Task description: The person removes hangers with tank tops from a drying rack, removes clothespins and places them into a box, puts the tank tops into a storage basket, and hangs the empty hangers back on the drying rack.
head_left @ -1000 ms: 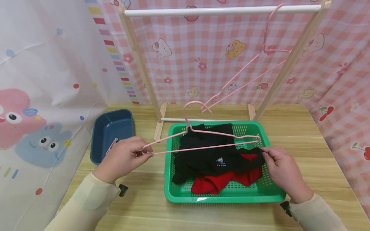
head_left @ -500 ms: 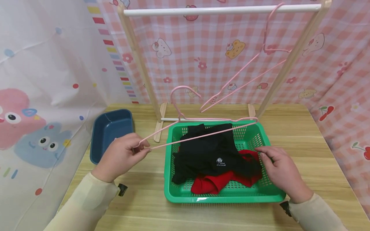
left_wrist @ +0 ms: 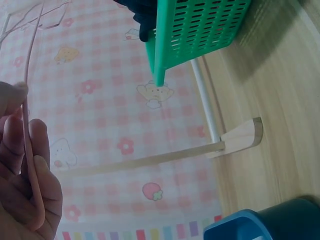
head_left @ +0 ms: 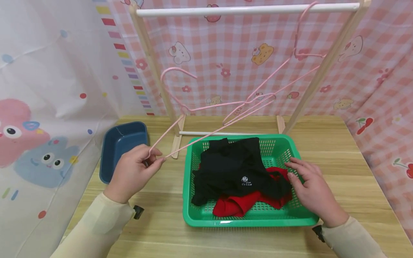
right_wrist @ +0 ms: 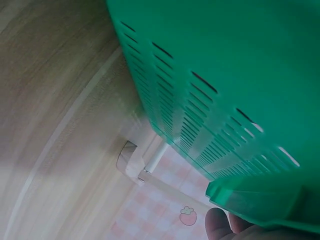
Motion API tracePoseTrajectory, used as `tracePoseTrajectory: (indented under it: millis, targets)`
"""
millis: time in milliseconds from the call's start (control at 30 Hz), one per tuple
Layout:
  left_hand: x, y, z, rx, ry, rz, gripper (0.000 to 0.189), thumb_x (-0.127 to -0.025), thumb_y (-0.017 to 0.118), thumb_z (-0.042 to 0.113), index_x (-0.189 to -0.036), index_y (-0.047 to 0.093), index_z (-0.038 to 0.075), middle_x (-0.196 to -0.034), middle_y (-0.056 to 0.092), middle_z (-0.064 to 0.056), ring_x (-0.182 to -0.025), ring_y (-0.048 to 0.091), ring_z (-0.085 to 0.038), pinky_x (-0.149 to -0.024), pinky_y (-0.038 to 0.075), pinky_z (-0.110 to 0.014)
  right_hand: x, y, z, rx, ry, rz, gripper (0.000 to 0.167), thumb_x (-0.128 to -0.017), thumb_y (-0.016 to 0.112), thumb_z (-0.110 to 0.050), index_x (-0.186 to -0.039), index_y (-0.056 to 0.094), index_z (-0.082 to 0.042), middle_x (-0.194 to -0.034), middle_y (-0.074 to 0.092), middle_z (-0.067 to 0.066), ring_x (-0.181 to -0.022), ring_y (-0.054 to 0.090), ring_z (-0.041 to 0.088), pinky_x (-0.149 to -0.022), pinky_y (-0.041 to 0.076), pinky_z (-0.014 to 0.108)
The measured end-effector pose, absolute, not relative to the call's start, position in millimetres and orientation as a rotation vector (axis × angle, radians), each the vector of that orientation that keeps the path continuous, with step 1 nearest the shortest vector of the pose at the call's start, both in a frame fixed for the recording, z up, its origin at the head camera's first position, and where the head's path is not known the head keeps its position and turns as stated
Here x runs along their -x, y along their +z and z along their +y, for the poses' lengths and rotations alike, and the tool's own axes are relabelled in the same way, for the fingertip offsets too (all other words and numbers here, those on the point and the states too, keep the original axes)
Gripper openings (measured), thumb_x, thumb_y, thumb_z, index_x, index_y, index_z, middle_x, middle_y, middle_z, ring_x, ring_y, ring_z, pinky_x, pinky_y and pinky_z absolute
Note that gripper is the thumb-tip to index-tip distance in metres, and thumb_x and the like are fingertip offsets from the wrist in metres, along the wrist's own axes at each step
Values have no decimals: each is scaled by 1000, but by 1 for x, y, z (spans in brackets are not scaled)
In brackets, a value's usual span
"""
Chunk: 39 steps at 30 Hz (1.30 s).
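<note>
My left hand point(head_left: 135, 170) pinches one end of a pink clothes hanger point(head_left: 216, 105) between thumb and fingers. The hanger slants up to the right, its hook raised at the left and its far end in front of the rack. In the left wrist view the hanger's wire point(left_wrist: 29, 145) runs across the curled fingers. My right hand point(head_left: 311, 184) is over the right rim of the green basket point(head_left: 186, 186), fingers loosely extended and holding nothing. In the basket lie a black garment point(head_left: 232, 165) with a small white print and a red garment point(head_left: 237, 206) partly under it.
Behind the basket stands a clothes rack point(head_left: 248, 10) with a white bar and wooden legs. A second pink hanger point(head_left: 267, 77) hangs at its right side. A dark blue bin point(head_left: 124, 143) stands left, close to my left hand.
My left hand has swung the hanger up and left, off from over the basket. My right hand has let go of the black garment's edge, which has dropped, and its fingers have spread.
</note>
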<state>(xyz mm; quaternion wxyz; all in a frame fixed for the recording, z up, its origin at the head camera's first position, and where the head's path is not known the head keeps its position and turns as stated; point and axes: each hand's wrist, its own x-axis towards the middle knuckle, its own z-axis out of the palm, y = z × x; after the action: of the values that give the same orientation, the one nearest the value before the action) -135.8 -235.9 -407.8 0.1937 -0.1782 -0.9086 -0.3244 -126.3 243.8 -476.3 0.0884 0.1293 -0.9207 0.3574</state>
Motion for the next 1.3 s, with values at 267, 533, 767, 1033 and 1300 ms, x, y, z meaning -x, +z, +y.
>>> tracePoseTrajectory:
  millis: [267, 533, 767, 1033, 1300]
  targets:
    - [137, -412, -233, 407, -942, -2531, 15, -87, 83, 1, -89, 73, 12, -76, 58, 4, -66, 52, -6, -57, 44, -13, 125, -476, 243, -391, 1046, -2749, 31, -103, 64, -6, -133, 67, 2, -150, 54, 28, -136, 42, 50, -102, 36, 64]
    - [138, -413, -232, 325, -973, -2528, 14, -87, 83, 2, -90, 71, 10, -77, 59, 1, -65, 51, -7, -57, 42, -13, 125, -477, 243, -399, 1038, -2744, 30, -102, 65, -6, -131, 67, 2, -148, 55, 29, -136, 42, 51, -102, 35, 64]
    - [138, -414, -233, 279, -1057, -2547, 13, -90, 81, 3, -95, 70, 8, -76, 61, 0, -63, 51, -8, -54, 41, -16, 125, -477, 243, -404, 1019, -2744, 30, -101, 67, -6, -130, 68, 2, -147, 56, 29, -135, 43, 50, -101, 35, 64]
    - [142, -416, -234, 214, -1099, -2566, 13, -93, 79, 7, -96, 66, 10, -73, 59, -1, -56, 47, -11, -47, 36, -20, 125, -477, 242, -409, 1028, -2741, 29, -100, 69, -6, -128, 69, 2, -145, 57, 29, -134, 43, 50, -101, 34, 63]
    - [147, -414, -227, 185, -1084, -2589, 12, -95, 78, 11, -97, 67, 11, -74, 60, -2, -58, 48, -11, -48, 37, -21, 126, -478, 242, -421, 1027, -2734, 29, -100, 69, -6, -127, 69, 2, -144, 57, 29, -134, 43, 50, -101, 33, 62]
